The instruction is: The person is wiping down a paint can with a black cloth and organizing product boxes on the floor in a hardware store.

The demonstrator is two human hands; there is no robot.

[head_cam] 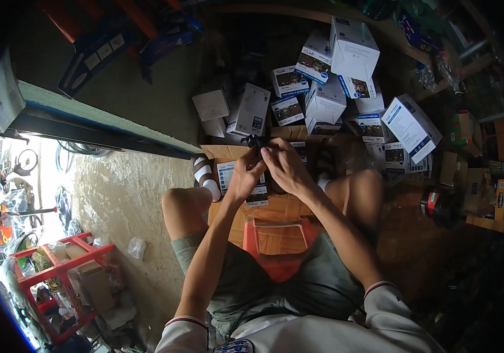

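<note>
Both hands meet in front of my knees around a small black object (256, 142), whose exact kind is hard to make out. My left hand (246, 174) grips it from the left, fingers curled. My right hand (287, 167) closes on it from the other side, with the thumb pointing towards it. Below the hands, partly hidden by them, a white and blue printed carton (257, 197) lies near the tiled floor. Brown cardboard flaps (221, 152) show just beyond, between my sandalled feet.
A heap of white product boxes (326, 103) lies ahead, some tilted. A red plastic stool (274, 260) is under me. To the right stand a black and red spool (439, 207) and small cartons (475, 189). A red frame (64, 269) holds clutter at left, by a bright doorway.
</note>
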